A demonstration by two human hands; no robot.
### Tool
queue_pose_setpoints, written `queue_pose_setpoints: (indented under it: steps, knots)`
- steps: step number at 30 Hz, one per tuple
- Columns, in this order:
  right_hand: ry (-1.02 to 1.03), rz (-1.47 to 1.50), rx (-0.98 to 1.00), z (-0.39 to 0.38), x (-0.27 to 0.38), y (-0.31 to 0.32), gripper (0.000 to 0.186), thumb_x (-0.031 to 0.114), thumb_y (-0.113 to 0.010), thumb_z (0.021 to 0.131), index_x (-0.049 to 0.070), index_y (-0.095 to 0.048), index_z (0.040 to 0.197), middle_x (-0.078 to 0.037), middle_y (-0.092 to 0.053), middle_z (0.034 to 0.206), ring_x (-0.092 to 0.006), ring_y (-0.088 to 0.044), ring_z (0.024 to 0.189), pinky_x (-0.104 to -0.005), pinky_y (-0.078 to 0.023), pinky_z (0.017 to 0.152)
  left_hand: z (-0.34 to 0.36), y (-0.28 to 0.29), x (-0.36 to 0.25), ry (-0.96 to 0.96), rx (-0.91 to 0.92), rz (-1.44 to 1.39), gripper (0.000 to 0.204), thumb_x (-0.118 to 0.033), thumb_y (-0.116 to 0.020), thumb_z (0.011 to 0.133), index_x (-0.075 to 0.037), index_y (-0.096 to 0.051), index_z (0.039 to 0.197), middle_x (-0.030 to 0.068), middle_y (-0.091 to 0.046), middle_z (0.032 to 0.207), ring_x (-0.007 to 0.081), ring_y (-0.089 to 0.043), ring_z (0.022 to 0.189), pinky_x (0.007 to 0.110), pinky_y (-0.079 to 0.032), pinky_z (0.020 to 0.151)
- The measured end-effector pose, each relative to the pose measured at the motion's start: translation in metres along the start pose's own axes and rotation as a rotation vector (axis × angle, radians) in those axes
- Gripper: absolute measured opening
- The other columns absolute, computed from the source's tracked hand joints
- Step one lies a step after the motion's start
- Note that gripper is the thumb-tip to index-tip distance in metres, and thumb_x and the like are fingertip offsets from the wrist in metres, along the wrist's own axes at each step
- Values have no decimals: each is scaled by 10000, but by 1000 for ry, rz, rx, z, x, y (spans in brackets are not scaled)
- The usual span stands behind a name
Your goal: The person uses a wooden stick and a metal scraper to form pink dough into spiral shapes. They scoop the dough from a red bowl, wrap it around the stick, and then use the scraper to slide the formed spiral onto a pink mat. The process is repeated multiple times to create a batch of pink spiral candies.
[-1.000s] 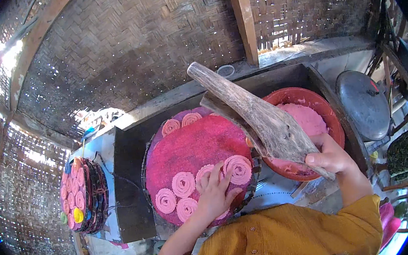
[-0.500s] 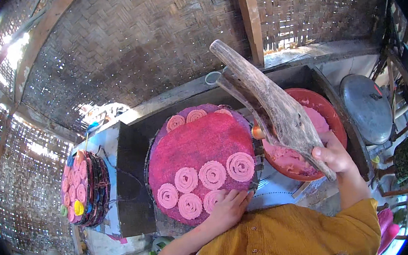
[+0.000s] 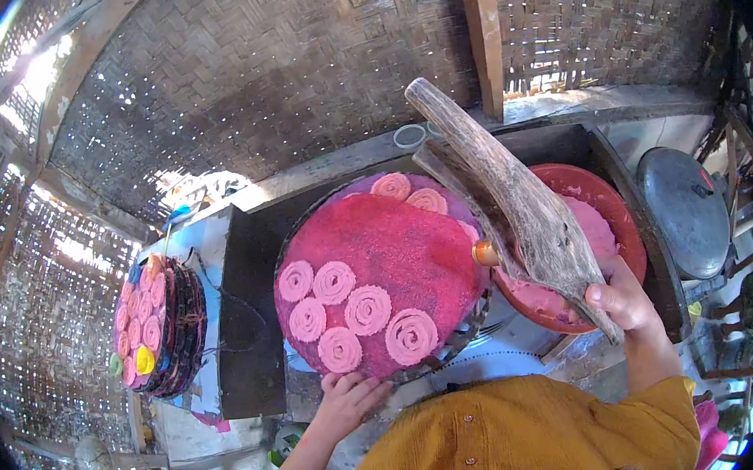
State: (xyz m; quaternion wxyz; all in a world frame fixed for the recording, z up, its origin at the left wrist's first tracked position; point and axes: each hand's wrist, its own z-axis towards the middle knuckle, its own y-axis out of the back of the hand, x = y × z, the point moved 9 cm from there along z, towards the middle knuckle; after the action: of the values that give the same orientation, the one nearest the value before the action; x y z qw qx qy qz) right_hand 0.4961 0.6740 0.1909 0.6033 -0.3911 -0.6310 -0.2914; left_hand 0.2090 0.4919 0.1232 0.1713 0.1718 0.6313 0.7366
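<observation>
The round tray (image 3: 368, 240) lies in front of us, between a stack of trays (image 3: 192, 330) on the left and a red basin (image 3: 631, 256) on the right, and we see that it has turned clockwise since half a second ago. The six pink spirals (image 3: 367, 310) at its front have swung leftward, so the largest, then by the right edge, now sits nearer the front; those at the back have slid to the right. The left hand (image 3: 351, 402) has shifted too, from the front right part of the tray to its front left rim, where the fingers lie loosely extended, grasping nothing that we can make out. The right hand (image 3: 623, 297) keeps its grip, closed around the narrow lower end of a forked wooden tool (image 3: 523, 207), whose orange nozzle (image 3: 485, 253) shows over the tray's right side. We find the wood grey, grained and weathered, tapering at both ends. The spirals are flat, ridged coils with crinkled edges, set on a rough, grainy surface stained crimson and purple. In the basin, soft pink dough (image 3: 591, 223) is heaped unevenly, while woven matting (image 3: 288, 71) forms the wall behind.
</observation>
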Motion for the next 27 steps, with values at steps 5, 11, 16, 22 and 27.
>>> queue_pose_setpoints:
  steps: [5, 11, 16, 22, 27]
  knots:
    - [-25, -30, 13, 1, -6, -4, 679, 537, -704, 634, -73, -590, 909, -85, -607, 748, -151, -574, 629, -272, -476, 550, -20, 6, 17, 124, -53, -57, 436, -184, -647, 634, -187, -604, 1068, -41, -550, 980, 162, -485, 901, 348, -323, 813]
    - [-54, 18, 4, 1, -7, -14, 703, 543, -718, 599, -67, -586, 923, -91, -613, 761, -172, -588, 611, -281, -484, 542, 10, 32, 33, 428, -409, -109, 340, -247, -672, 698, -171, -627, 1026, 20, -537, 1044, 221, -466, 945, 376, -303, 824]
    - [-29, 28, 6, -2, -1, -22, 712, 544, -717, 603, -66, -580, 943, -101, -609, 766, -173, -590, 632, -277, -482, 548, 42, 22, 35, 486, -339, -188, 448, -334, -700, 671, -166, -599, 1074, 51, -474, 1173, 265, -401, 1058, 425, -249, 899]
    - [-8, 11, 3, -1, 1, -17, 730, 552, -715, 608, -70, -573, 963, -111, -611, 776, -171, -589, 643, -273, -475, 548, 51, 8, 34, 475, -255, -206, 543, -374, -709, 642, -171, -559, 1123, 58, -427, 1240, 272, -370, 1099, 475, -199, 941]
    - [-52, 15, -8, 0, -9, -14, 753, 570, -722, 586, -69, -580, 960, -109, -617, 772, -171, -595, 635, -278, -486, 553, 52, 11, 35, 466, -269, -203, 535, -378, -716, 620, -183, -576, 1098, 57, -427, 1246, 276, -368, 1101, 487, -190, 946]
